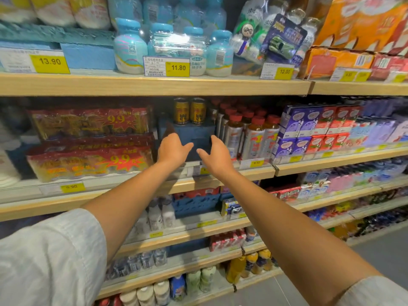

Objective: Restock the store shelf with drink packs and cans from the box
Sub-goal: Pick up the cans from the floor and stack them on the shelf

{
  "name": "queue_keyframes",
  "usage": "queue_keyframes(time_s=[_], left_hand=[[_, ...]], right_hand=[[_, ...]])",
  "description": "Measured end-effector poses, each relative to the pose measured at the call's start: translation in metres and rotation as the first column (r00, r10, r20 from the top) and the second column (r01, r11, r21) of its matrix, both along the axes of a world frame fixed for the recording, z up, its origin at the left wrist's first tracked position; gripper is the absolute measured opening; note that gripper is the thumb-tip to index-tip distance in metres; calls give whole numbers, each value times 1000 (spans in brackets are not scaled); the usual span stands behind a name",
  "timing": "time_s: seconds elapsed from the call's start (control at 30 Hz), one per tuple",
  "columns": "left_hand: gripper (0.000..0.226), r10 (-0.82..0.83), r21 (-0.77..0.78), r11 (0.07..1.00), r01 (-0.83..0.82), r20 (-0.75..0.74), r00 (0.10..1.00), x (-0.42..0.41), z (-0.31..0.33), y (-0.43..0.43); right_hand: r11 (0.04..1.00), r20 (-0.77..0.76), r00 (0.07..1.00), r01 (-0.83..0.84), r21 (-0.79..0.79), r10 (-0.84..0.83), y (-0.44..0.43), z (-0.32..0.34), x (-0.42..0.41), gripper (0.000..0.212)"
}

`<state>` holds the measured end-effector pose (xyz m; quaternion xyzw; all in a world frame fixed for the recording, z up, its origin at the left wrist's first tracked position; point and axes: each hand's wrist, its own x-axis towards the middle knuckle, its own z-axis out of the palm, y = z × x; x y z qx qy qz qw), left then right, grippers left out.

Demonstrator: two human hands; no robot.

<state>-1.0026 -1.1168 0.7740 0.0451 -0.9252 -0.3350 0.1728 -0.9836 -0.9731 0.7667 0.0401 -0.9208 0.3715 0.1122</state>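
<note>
Both your arms reach out straight; left hand and right hand flank the blue box under two cans, thumbs splayed, fingers extended.

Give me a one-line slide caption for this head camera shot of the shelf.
Open left hand and right hand reach for a blue box carrying two gold cans on a drink shelf.

left hand, right hand spread | at blue box | gold cans atop
</note>
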Motion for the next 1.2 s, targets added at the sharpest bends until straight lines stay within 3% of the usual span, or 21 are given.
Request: queue_keyframes(time_s=[0.13, 0.23, 0.33, 0.53, 0.73, 0.9, 1.03, 1.2], left_hand=[[58, -34, -64, 997, 33, -12, 999, 25, -7, 20], [92, -123, -78, 990, 121, -24, 992, 37, -17, 39], [102, -219, -56, 975, 216, -59, 974, 46, -28, 65], [97, -393, -44, 919, 391, -56, 918, 66, -60, 138], [98, -568, -36, 816, 577, 136, 812, 90, -124, 215], [95, -667, -20, 720, 694, 257, 700, 99, -197, 258], [87, -714, -48, 635, 771, 344, 609, 97, -266, 278], [72, -718, -79, 571, 817, 435, 544, 85, -371, 299]], right_hand=[[995, -79, 996, 22, -97, -30, 23, -13, 25, 70], [980, -123, 989, 62, -187, -87, 49, -21, 41, 65], [972, -160, 977, 108, -210, -144, 82, -29, 54, 70], [950, -185, 943, 239, -203, -277, 167, -57, 89, 73], [869, 5, 885, 459, -187, -466, 251, -125, 137, 80], [794, 143, 798, 600, -100, -585, 302, -196, 169, 76], [758, 197, 756, 647, -81, -625, 323, -258, 193, 60], [748, 289, 716, 663, 3, -636, 338, -358, 207, 74]])
